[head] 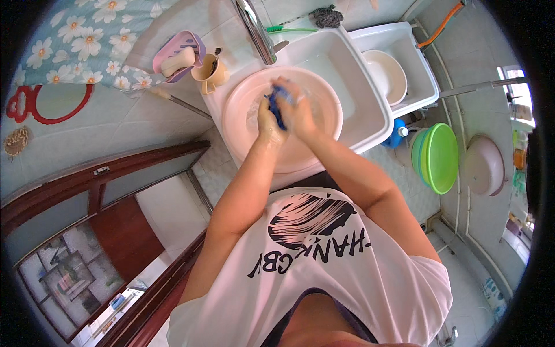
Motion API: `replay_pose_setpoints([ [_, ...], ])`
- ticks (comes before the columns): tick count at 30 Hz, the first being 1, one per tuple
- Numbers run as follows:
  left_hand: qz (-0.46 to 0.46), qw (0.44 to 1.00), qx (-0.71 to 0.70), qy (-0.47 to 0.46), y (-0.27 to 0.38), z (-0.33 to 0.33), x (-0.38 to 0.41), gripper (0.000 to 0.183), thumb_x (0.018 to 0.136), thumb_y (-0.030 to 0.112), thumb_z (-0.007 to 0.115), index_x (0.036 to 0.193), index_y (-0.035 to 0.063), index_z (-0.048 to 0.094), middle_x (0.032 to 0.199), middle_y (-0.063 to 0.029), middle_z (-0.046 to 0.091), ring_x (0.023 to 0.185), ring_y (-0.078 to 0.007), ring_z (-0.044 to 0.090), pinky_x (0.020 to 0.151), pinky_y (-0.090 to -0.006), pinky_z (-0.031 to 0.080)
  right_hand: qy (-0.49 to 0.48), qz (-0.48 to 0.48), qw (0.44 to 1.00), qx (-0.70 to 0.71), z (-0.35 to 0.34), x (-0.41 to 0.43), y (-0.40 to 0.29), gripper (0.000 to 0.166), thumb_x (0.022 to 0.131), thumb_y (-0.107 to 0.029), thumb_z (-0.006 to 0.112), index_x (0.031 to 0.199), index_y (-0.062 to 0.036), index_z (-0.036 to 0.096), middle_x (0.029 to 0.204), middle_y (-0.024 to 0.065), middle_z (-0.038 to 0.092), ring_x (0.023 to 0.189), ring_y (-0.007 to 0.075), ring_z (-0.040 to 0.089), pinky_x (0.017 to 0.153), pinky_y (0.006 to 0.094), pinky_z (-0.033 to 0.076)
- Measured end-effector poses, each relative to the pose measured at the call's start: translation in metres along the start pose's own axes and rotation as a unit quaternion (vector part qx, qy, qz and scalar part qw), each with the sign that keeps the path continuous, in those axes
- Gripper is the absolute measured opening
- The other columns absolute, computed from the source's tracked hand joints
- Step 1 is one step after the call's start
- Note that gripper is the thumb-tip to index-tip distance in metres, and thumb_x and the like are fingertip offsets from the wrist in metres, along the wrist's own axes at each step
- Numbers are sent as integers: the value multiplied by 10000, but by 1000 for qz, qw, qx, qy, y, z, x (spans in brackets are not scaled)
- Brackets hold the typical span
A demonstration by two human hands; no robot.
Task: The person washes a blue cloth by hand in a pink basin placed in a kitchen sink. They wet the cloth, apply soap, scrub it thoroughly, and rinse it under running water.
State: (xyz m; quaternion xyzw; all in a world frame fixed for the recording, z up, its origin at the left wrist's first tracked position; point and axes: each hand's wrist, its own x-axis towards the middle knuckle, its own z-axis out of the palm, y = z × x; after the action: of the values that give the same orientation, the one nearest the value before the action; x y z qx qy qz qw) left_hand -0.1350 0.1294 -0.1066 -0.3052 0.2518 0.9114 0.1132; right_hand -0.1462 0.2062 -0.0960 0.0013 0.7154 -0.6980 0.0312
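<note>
A dark blue wet cloth point(276, 108) is bunched between my two hands, above a round pink plastic basin point(303, 158). My left hand point(271, 115) grips the cloth from the left side. From the right, my right hand point(297, 106) presses on it, its fingers blurred. Water shows in the basin beneath them. The basin rests on the white sink point(373, 117), under a chrome faucet point(260, 39).
A yellow cup point(212, 76) and a pink soap dish point(160, 54) with a soap bar stand left of the faucet. A green-handled brush point(295, 30) and a dark scourer point(328, 17) lie behind the sink. Right are a white bowl point(386, 76) and green basins point(442, 158).
</note>
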Motion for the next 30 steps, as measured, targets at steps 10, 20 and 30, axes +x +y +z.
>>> replay_pose_setpoints([
  [10, 73, 988, 130, -44, -8, 9, -15, 297, 892, 252, 451, 1103, 50, 508, 1075, -41, 530, 1009, -154, 502, 876, -292, 402, 60, 159, 956, 240, -9, 14, 3, 450, 788, -111, 529, 1230, -76, 451, 1201, 219, 446, 1172, 276, 390, 987, 380, 288],
  [20, 29, 992, 108, -54, -5, 2, -6, 394, 912, 352, 369, 1167, 64, 457, 1105, -70, 519, 1012, -187, 509, 873, -316, 415, 82, 69, 989, 101, -3, 15, 24, 458, 726, -279, 653, 1085, -18, 538, 1239, 215, 422, 1100, 307, 466, 913, 318, 365],
  [30, -41, 996, 72, -35, 3, 2, -10, 404, 915, 433, 267, 1039, 113, 478, 1041, -49, 531, 964, -175, 530, 814, -338, 450, -83, -164, 970, -160, -10, -11, -27, 268, 767, -99, 579, 1026, -52, 528, 930, 101, 597, 865, 237, 577, 772, 306, 440],
])
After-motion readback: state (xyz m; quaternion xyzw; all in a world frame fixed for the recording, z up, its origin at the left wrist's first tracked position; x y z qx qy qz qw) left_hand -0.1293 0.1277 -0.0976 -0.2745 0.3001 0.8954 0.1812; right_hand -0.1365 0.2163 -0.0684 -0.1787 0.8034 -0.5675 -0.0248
